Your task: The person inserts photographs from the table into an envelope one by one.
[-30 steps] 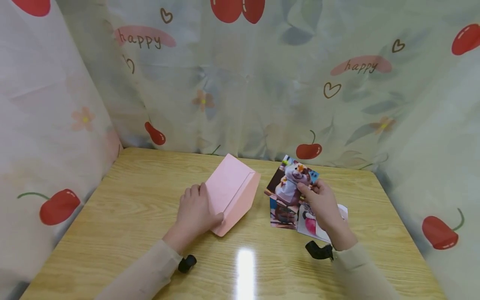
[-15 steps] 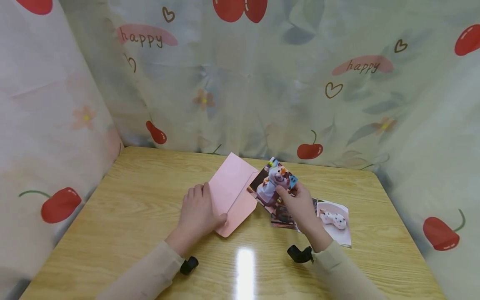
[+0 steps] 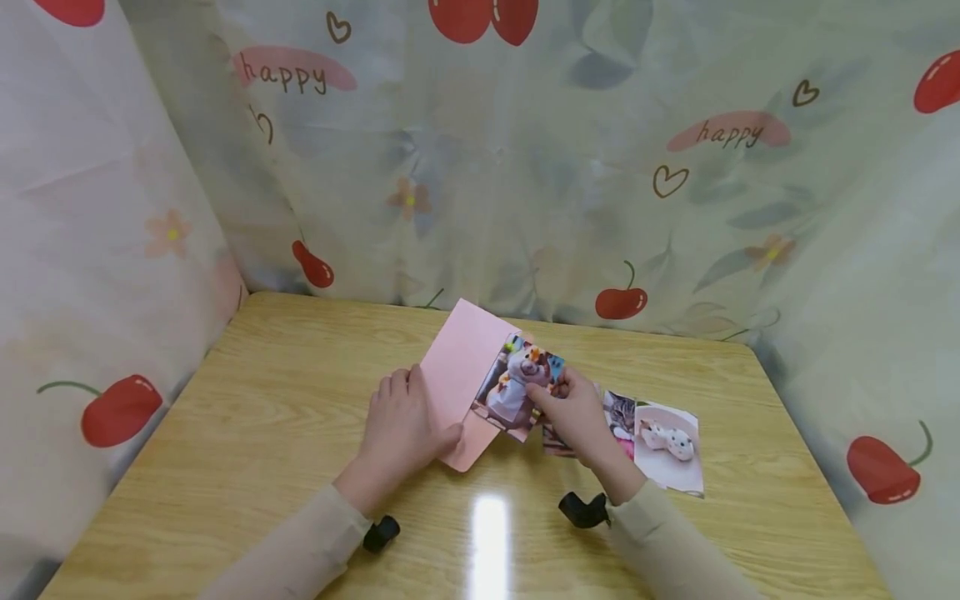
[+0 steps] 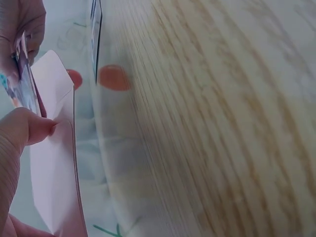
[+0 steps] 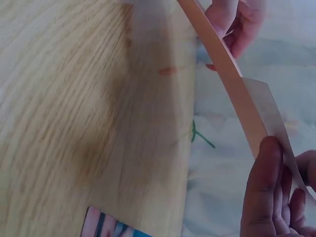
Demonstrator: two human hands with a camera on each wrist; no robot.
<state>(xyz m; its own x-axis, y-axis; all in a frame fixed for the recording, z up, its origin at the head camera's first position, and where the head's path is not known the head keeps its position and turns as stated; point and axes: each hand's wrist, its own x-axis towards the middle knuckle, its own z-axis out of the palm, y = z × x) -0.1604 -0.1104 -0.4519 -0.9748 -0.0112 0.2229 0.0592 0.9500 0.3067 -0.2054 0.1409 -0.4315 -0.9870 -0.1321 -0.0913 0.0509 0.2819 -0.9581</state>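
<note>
Photograph (image 3: 510,392) is being pinched near its right edge by the right hand (image 3: 581,414), thumb on the printed face and fingers behind, while the pink envelope (image 3: 455,358) is being gripped at its lower left side by the left hand (image 3: 401,425), thumb across the front. The photograph is being held above the table (image 3: 225,417), overlapping the envelope's right side; whether its edge is being admitted inside cannot be told. Very little weight is presumably being borne: the photograph, apparently glossy thin card, is likely being bent easily, with slipping and creasing being risked, so a light edge grip is being favoured; the softer paper envelope is probably being bowed by firm pressure. Both forearms are being angled inward from the near side, the hands being set close together
</note>
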